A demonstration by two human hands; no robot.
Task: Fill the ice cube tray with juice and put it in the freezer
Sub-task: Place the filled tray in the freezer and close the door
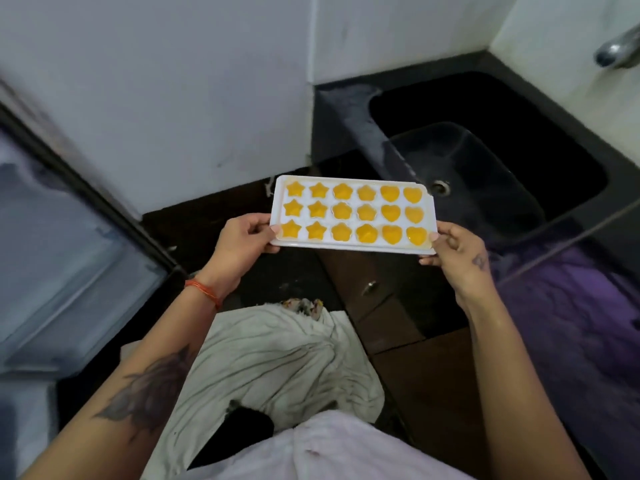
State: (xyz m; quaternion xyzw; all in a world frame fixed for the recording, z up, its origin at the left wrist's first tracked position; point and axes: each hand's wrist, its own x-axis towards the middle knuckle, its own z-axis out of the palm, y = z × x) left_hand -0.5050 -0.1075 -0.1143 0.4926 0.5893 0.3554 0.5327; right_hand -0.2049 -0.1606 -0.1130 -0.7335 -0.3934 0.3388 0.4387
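Note:
A white ice cube tray [349, 180] hangs level in the air in front of me, above the dark floor. Its star, flower and heart shaped cells are full of orange juice. My left hand [242, 244] pinches the tray's near left corner, thumb on top. My right hand [457, 254] pinches the near right corner, thumb on the rim. A pale door panel [69, 237] with a dark edge, probably the fridge's, stands open at the left.
A black sink [485, 161] set in a dark counter lies to the right, with a metal tap [616, 50] above it. White walls stand behind. Brown cabinet drawers [388, 306] sit under the counter. A purple surface [571, 323] is at the right.

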